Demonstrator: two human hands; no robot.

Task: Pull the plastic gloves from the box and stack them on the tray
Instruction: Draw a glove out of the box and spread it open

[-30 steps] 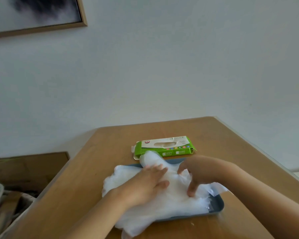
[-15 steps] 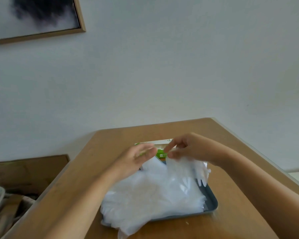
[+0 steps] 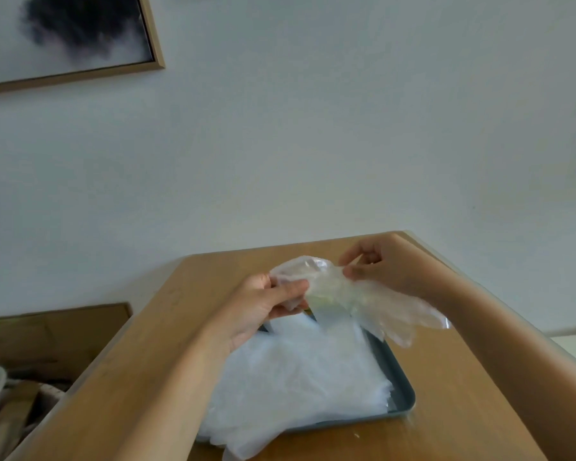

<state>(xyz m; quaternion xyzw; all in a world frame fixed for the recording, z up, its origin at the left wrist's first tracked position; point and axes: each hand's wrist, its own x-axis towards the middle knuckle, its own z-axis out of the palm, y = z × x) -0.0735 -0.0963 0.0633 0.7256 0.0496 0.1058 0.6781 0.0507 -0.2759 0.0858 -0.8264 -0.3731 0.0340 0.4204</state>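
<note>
Glove [image 3: 363, 301] stretched between both hands above the tray [image 3: 403, 390]!
Left hand [image 3: 263, 307] and right hand [image 3: 379, 271] each pinch an edge; best pull it flat, then lay it squarely on the pile [image 3: 296, 377].

Single glove [image 3: 346, 294]: thin clear plastic, crumpled, held in air above far end of tray [image 3: 398, 374]. Left hand [image 3: 266, 307] pinches one bunched end, right hand [image 3: 379, 271] pinches other side; loose flat part droops right, past tray's far right rim.

Pile of gloves [image 3: 296, 377]: milky white, translucent, loose flat heap covering most of tray, spilling over near left edge onto bench [image 3: 463, 410].

Tray: grey-blue, shallow, rounded corners, raised rim; only right side and near right corner show.
</note>
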